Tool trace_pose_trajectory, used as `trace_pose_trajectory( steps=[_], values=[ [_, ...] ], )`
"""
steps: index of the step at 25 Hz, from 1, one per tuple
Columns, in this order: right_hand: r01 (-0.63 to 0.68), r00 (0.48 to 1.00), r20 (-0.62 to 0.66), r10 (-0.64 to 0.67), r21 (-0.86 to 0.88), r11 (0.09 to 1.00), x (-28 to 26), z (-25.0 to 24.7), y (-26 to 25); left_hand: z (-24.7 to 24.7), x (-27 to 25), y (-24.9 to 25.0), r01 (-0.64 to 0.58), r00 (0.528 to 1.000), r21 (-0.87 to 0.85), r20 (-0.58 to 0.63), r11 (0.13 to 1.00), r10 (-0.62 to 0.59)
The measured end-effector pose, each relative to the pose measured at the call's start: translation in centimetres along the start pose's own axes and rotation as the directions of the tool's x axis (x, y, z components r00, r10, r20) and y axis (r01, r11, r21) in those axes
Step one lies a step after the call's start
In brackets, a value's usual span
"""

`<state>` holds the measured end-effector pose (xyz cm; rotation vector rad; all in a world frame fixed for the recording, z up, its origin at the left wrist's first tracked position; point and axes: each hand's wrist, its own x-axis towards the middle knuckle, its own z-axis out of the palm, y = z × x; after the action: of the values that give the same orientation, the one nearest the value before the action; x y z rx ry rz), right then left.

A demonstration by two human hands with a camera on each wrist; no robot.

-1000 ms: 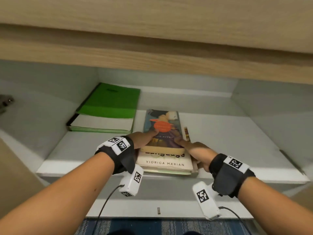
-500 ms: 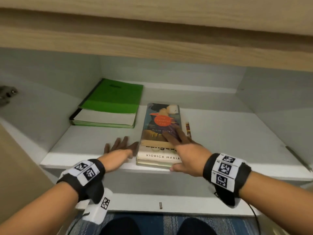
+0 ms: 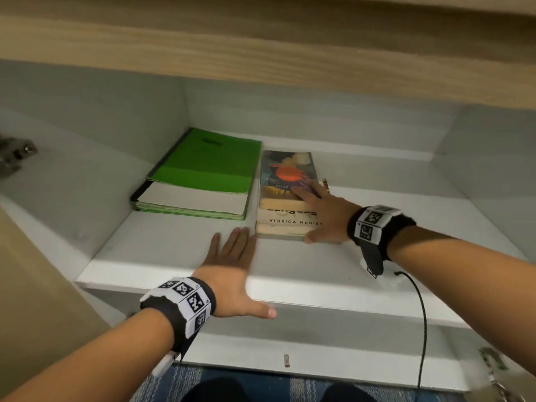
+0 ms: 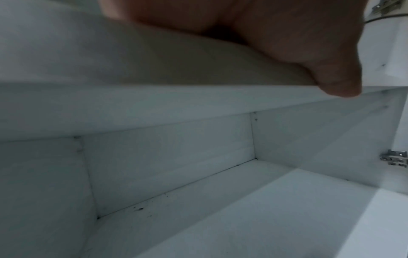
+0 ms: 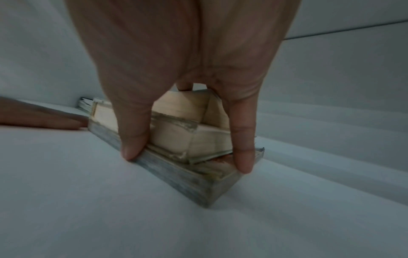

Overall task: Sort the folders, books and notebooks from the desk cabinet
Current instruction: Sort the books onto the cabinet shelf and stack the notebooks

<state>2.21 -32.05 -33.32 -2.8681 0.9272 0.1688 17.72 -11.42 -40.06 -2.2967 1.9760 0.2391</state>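
1. The right hand (image 3: 324, 219) lies flat on the stack of books (image 3: 287, 195), fingers straight and spread over the top cover. In the right wrist view the thumb (image 5: 132, 139) rests at the stack's near edge and a finger (image 5: 241, 139) reaches down past its right side; nothing is pinched.

2. The left hand (image 3: 232, 265) lies palm down on the shelf (image 3: 377, 291), fingers straight and close together, their tips just beside the stack's near left corner. A second ago it was on the cover with the right hand; it has since come off onto the bare board.

3. The stack now sits further back on the shelf, its near edge no longer at the lip, and it is close alongside the green notebooks (image 3: 203, 175), which have not moved.

4. A pencil (image 3: 325, 184) lies just right of the stack, partly behind the right hand's fingers.

5. Judgement: the books look placed and squared beside the notebooks in the cabinet (image 3: 87, 158), so this pile seems nearly settled. The lower compartment, seen from the left wrist, shows no items.
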Motion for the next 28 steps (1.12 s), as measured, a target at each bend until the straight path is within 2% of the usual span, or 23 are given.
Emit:
trace_pose_trajectory(
  steps=[5, 10, 14, 24, 26, 28],
  values=[
    [-0.028, 0.998, -0.051, 0.027, -0.022, 0.999, 6.2, -0.5, 1.6, 0.3, 0.0, -0.2, -0.022, 0.999, -0.005, -0.043, 1.0, 0.022],
    [-0.028, 0.998, -0.049, 0.025, -0.05, 0.998, 12.1, -1.5, 3.0, 0.2, -0.3, -0.1, -0.031, 0.997, -0.029, -0.067, 0.999, 0.029],
    [-0.046, 0.997, -0.069, 0.043, -0.048, 0.998, 15.2, -2.4, 3.8, 0.2, 0.0, -0.3, -0.049, 0.996, -0.028, -0.076, 0.998, 0.046],
    [-0.087, 0.992, -0.091, 0.086, -0.012, 0.996, 16.7, -2.3, 4.8, 0.4, 0.2, -0.6, -0.051, 0.997, -0.035, -0.058, 0.998, 0.049],
    [-0.14, 0.982, -0.128, 0.14, 0.005, 0.99, 15.9, -2.0, 4.4, 0.2, 0.1, -0.5, -0.042, 0.997, -0.062, -0.062, 0.997, 0.038],
    [-0.237, 0.958, -0.148, 0.246, 0.081, 0.968, 14.4, -1.2, 3.0, -0.2, 0.0, -0.2, -0.046, 0.998, -0.047, -0.052, 0.998, 0.044]
  ],
)
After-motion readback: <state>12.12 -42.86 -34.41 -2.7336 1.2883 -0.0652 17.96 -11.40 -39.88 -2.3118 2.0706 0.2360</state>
